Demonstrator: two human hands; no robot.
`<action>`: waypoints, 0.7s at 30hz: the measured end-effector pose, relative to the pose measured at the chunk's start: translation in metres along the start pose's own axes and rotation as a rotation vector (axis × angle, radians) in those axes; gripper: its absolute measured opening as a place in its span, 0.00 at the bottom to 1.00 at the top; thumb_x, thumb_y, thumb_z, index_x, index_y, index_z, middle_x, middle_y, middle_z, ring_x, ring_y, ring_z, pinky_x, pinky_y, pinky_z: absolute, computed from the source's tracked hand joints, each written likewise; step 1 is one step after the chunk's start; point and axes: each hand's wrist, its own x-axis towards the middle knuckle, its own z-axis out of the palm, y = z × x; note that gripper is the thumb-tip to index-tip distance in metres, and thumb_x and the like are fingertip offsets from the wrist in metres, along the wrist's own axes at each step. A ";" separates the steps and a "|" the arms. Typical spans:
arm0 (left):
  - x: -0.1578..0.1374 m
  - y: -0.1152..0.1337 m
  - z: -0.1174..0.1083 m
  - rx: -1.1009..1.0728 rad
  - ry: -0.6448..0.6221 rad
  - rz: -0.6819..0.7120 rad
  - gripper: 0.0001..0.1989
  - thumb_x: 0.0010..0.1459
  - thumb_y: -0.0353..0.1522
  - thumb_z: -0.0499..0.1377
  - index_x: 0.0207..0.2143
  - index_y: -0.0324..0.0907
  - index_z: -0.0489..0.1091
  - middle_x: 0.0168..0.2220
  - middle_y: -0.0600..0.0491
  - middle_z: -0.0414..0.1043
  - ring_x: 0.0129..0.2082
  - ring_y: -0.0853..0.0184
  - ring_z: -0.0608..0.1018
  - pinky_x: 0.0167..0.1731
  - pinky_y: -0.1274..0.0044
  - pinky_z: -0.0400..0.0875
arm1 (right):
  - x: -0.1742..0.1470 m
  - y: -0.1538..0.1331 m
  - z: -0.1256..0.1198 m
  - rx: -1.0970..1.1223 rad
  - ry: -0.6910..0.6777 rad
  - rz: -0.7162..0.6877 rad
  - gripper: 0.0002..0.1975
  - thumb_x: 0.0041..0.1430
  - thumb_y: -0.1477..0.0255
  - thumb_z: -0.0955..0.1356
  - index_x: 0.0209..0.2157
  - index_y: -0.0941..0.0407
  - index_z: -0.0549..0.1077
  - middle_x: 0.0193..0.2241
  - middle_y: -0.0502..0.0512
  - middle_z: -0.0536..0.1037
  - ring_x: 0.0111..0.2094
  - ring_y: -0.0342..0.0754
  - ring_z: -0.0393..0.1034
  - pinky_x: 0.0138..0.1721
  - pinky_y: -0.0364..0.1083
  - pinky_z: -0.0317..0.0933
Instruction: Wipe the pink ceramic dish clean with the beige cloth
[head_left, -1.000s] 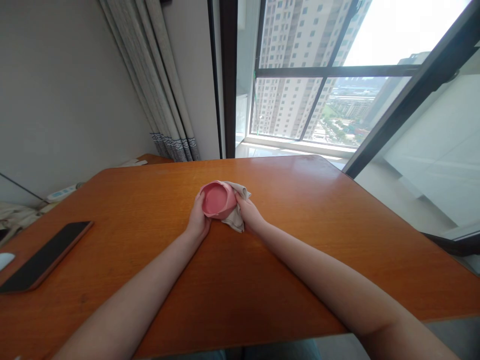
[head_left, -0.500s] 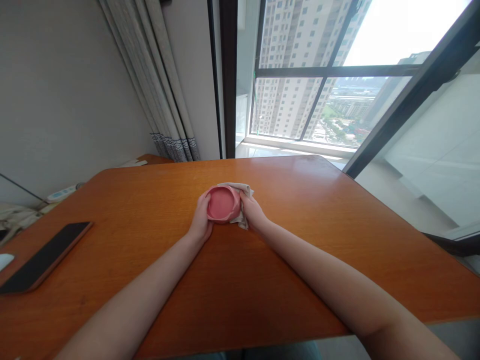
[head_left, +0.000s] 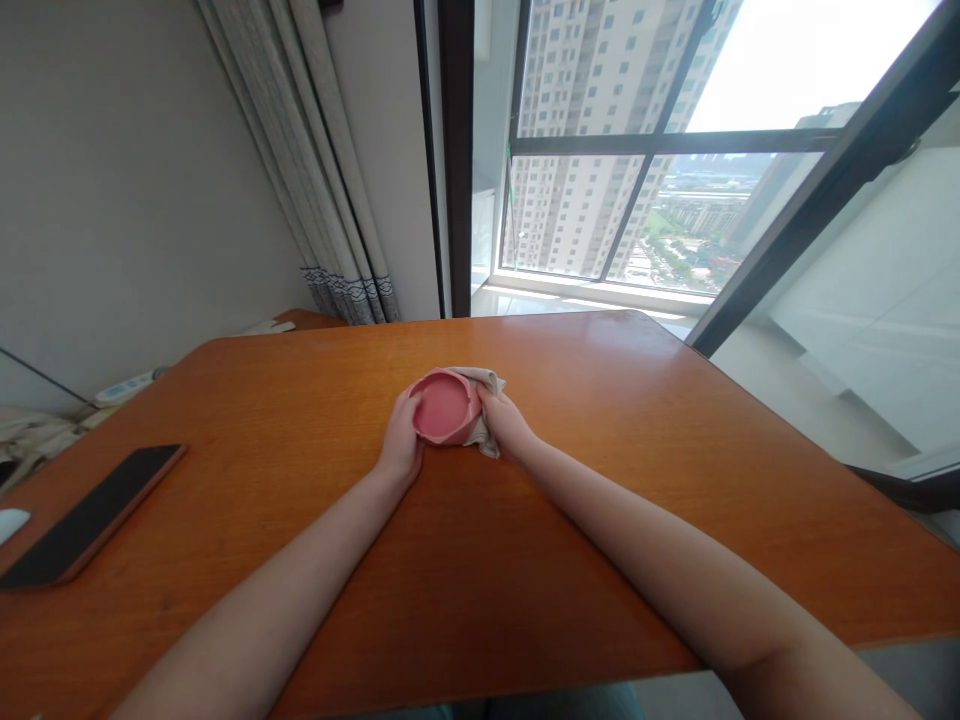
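Observation:
A pink bowl (head_left: 444, 408) with an angular, notched rim is held over the middle of the wooden table (head_left: 480, 560), its inside facing me. My left hand (head_left: 401, 435) grips its left side, thumb over the rim. On the right, my right hand (head_left: 504, 420) is closed on a light grey cloth (head_left: 486, 436) pressed against the bowl's outer wall. Part of the cloth shows behind the far rim, and a corner hangs below my fingers. The fingers of both hands are partly hidden behind the bowl and the cloth.
A long black pad with a brown edge (head_left: 94, 515) lies on the table's left, beside a white object (head_left: 11, 522) cut by the frame. A white power strip (head_left: 124, 388) is past the left edge. A curtain (head_left: 300, 150) and a large window (head_left: 645, 150) stand behind.
The bowl has turned slightly between my hands, so its rim's notches sit differently. The cloth has shifted a little with my right hand. Both arms stay nearly in place.

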 end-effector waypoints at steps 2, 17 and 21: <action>0.003 0.001 -0.002 -0.089 0.083 0.042 0.10 0.50 0.33 0.59 0.36 0.42 0.71 0.39 0.54 0.73 0.41 0.69 0.72 0.45 0.77 0.65 | -0.003 0.001 0.006 0.098 -0.028 0.126 0.21 0.57 0.56 0.63 0.46 0.53 0.72 0.45 0.54 0.77 0.48 0.53 0.70 0.51 0.52 0.63; 0.001 0.007 -0.001 0.017 0.037 0.130 0.13 0.50 0.33 0.58 0.40 0.44 0.69 0.42 0.53 0.71 0.44 0.66 0.72 0.46 0.76 0.65 | -0.009 -0.025 -0.007 -0.312 0.177 -0.460 0.33 0.58 0.60 0.63 0.62 0.55 0.52 0.61 0.61 0.57 0.62 0.50 0.51 0.62 0.52 0.46; -0.005 0.007 0.000 0.184 -0.166 0.136 0.16 0.50 0.33 0.59 0.44 0.44 0.67 0.47 0.51 0.69 0.50 0.63 0.70 0.50 0.73 0.62 | -0.015 -0.028 0.002 -0.299 -0.093 -0.404 0.28 0.55 0.60 0.65 0.57 0.54 0.62 0.55 0.58 0.67 0.56 0.49 0.60 0.59 0.50 0.52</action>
